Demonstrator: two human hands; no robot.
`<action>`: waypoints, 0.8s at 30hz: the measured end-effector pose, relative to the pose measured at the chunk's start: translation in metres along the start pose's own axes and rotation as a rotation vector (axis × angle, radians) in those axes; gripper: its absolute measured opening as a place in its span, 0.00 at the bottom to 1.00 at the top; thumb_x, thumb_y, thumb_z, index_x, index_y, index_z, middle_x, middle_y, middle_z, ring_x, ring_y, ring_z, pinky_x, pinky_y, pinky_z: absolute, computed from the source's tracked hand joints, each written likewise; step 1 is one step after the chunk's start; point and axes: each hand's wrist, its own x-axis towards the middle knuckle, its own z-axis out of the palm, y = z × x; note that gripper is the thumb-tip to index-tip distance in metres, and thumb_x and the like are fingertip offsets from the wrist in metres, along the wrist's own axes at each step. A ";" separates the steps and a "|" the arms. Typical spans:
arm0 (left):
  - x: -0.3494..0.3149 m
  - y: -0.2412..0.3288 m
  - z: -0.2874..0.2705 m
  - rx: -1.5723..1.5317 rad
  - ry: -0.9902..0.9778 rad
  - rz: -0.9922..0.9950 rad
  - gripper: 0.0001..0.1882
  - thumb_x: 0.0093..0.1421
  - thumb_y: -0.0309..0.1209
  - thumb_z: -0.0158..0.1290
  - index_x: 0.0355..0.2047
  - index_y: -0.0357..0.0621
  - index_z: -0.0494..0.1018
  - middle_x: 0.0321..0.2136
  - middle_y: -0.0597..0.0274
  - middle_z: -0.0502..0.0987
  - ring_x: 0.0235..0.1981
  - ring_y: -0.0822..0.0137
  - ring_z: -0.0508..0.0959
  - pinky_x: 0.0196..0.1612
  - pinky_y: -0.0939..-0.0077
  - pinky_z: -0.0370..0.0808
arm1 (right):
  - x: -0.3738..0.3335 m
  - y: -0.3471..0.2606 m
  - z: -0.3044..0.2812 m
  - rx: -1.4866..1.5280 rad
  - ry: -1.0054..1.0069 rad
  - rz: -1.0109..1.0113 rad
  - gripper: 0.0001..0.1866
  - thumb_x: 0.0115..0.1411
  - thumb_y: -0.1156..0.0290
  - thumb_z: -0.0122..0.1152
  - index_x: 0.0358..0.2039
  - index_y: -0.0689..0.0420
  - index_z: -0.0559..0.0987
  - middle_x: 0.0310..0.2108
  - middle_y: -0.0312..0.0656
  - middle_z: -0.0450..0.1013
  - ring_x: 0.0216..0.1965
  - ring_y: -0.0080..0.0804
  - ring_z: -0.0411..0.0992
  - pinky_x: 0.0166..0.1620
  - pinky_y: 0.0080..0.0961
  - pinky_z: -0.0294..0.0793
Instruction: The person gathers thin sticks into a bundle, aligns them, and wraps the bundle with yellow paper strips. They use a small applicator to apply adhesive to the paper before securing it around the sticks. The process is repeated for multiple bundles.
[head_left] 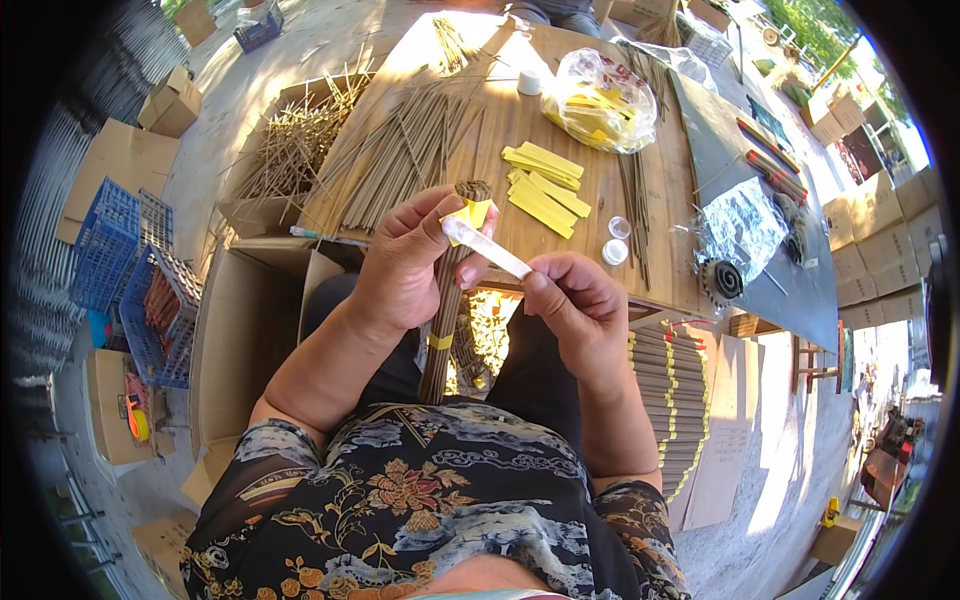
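Observation:
My left hand [408, 245] is closed around the upper part of a bundle of thin brown sticks [437, 365], which look like incense sticks. The bundle slants down between my knees, with a narrow yellow band [439, 342] lower on it. Near its top, yellow paper [472, 212] wraps partly around the sticks. From there a pale paper strip [497, 254] stretches across to my right hand [575, 305], whose thumb and fingers pinch the strip's free end. Yellow paper strips [545, 200] lie piled on the table just beyond my hands. Palm and fingers hide part of the bundle.
Loose sticks [400, 160] spread over the wooden table [500, 120], beside a plastic bag of yellow strips [605, 110] and small round containers [614, 251]. A cardboard box of sticks [235, 215] stands left, banded bundles [665, 410] right. Another person [560, 12] sits across the table.

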 end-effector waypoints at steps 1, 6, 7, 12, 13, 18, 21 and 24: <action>0.001 0.002 0.000 0.014 -0.008 -0.008 0.13 0.59 0.34 0.47 0.39 0.38 0.70 0.30 0.56 0.74 0.19 0.71 0.69 0.21 0.82 0.66 | -0.001 0.002 -0.001 -0.014 -0.004 0.007 0.06 0.59 0.75 0.51 0.33 0.64 0.72 0.24 0.29 0.67 0.26 0.12 0.62 0.29 0.09 0.61; 0.006 0.006 0.004 0.039 0.013 -0.041 0.14 0.59 0.36 0.46 0.38 0.37 0.70 0.29 0.58 0.72 0.18 0.73 0.68 0.21 0.82 0.65 | -0.004 0.002 -0.009 0.003 0.050 0.025 0.05 0.58 0.76 0.52 0.34 0.64 0.73 0.24 0.28 0.66 0.25 0.12 0.61 0.28 0.08 0.60; 0.007 0.006 0.004 0.040 -0.007 -0.042 0.14 0.60 0.36 0.46 0.38 0.37 0.70 0.28 0.58 0.72 0.18 0.73 0.67 0.21 0.83 0.65 | -0.006 0.004 -0.016 0.007 0.095 0.005 0.06 0.57 0.77 0.52 0.34 0.64 0.74 0.23 0.28 0.66 0.24 0.11 0.60 0.27 0.08 0.59; 0.008 0.014 0.001 0.153 -0.032 0.014 0.16 0.60 0.38 0.45 0.37 0.36 0.69 0.29 0.58 0.69 0.19 0.73 0.67 0.20 0.84 0.62 | -0.006 0.040 -0.073 -0.502 0.609 -0.197 0.07 0.56 0.75 0.54 0.35 0.64 0.75 0.24 0.32 0.67 0.25 0.15 0.62 0.27 0.11 0.61; 0.008 0.013 0.003 0.168 -0.005 0.014 0.16 0.60 0.39 0.45 0.37 0.36 0.69 0.29 0.58 0.69 0.19 0.73 0.66 0.20 0.84 0.62 | -0.006 0.050 -0.088 -0.640 0.665 -0.207 0.07 0.56 0.75 0.54 0.35 0.63 0.75 0.25 0.34 0.67 0.26 0.18 0.64 0.28 0.14 0.62; 0.015 -0.005 0.008 0.329 0.005 0.050 0.16 0.60 0.38 0.45 0.39 0.36 0.67 0.30 0.58 0.68 0.19 0.74 0.66 0.22 0.83 0.63 | -0.005 0.107 -0.146 -1.137 0.774 -0.240 0.07 0.53 0.76 0.54 0.34 0.62 0.76 0.29 0.44 0.70 0.31 0.35 0.68 0.35 0.26 0.67; 0.019 -0.012 0.010 0.346 0.024 0.055 0.14 0.59 0.35 0.46 0.39 0.35 0.68 0.31 0.60 0.70 0.20 0.73 0.66 0.24 0.83 0.64 | 0.002 0.120 -0.156 -1.241 0.751 -0.269 0.08 0.51 0.77 0.54 0.33 0.61 0.76 0.28 0.45 0.69 0.32 0.41 0.67 0.36 0.30 0.67; 0.019 -0.016 0.008 0.328 0.024 0.040 0.14 0.59 0.33 0.47 0.40 0.35 0.68 0.31 0.62 0.71 0.22 0.73 0.67 0.25 0.83 0.65 | 0.005 0.126 -0.160 -1.313 0.724 -0.268 0.08 0.50 0.77 0.55 0.33 0.60 0.75 0.28 0.44 0.68 0.32 0.41 0.67 0.37 0.31 0.67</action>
